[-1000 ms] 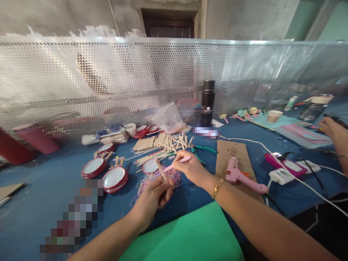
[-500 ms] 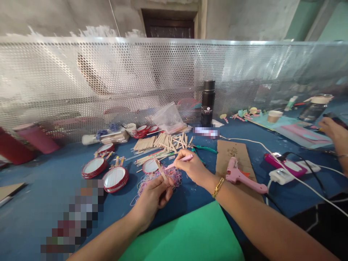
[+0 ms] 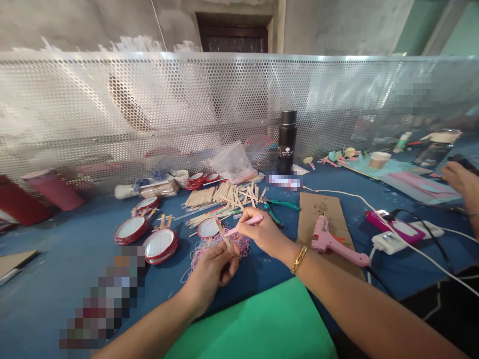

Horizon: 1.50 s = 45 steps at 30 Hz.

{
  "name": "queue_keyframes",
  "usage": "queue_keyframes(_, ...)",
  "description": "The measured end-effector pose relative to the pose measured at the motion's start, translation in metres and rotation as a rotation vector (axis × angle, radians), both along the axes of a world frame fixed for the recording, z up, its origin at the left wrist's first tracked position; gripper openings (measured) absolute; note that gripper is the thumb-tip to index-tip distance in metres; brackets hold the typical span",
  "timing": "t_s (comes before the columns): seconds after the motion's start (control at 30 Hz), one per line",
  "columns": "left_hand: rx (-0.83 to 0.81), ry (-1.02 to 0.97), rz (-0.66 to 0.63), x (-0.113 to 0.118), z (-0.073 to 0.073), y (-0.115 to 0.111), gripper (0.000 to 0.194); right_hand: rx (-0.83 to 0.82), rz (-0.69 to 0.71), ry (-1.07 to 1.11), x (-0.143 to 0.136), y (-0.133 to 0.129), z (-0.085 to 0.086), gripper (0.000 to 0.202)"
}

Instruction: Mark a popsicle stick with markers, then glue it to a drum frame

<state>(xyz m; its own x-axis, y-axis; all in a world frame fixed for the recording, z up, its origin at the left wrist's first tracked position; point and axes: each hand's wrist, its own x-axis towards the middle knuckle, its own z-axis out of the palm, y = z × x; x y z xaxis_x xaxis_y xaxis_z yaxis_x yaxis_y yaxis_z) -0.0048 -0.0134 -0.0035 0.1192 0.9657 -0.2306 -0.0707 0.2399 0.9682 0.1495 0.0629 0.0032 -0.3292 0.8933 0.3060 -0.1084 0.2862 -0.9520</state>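
A flat wooden stick (image 3: pixel 221 231) stands tilted between the fingers and thumb of my left hand (image 3: pixel 214 265). In my right hand (image 3: pixel 259 231) is a pink pen (image 3: pixel 245 225), its tip at the stick. Beneath and behind both hands lies a tangle of pastel strings (image 3: pixel 196 256), with a red-rimmed white disc (image 3: pixel 208 228) at its back edge. Further back is a pile of wooden sticks (image 3: pixel 224 195). More red-rimmed discs (image 3: pixel 160 244) are stacked to the left.
Green sheet (image 3: pixel 254 324) at the front; pink glue gun (image 3: pixel 333 241) on cardboard (image 3: pixel 305 214) at right; green-handled pliers (image 3: pixel 275 214); black bottle (image 3: pixel 287 142); white power strip (image 3: pixel 389 242) with cables. Another person's hand (image 3: pixel 458 179) is at far right. A perforated metal panel (image 3: pixel 168 99) stands behind.
My right hand and the pink pen have shifted slightly left, closer to the stick. My left hand keeps its hold on the stick.
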Motion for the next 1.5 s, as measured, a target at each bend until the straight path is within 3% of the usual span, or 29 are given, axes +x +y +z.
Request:
queue_keyframes(0.17, 0.006, -0.004, 0.001, 0.0005, -0.0005, 0.0014, 0.03, -0.01, -0.054, -0.039, 0.0015, 0.0007, 0.0009, 0.009)
queue_keyframes(0.33, -0.001, 0.009, 0.002, -0.0009, -0.0033, 0.0027, 0.032, 0.0, 0.005, -0.013, 0.0007, 0.0, 0.001, 0.01)
queue_keyframes(0.53, 0.005, 0.003, -0.007, -0.0018, -0.0034, 0.0021, 0.028, -0.031, -0.044, -0.033, 0.0029, 0.0024, -0.0001, 0.011)
queue_keyframes(1.5, 0.014, 0.005, 0.002, -0.0013, -0.0031, 0.0019, 0.029, 0.029, -0.022, -0.07, 0.0024, 0.0013, 0.0002, 0.01)
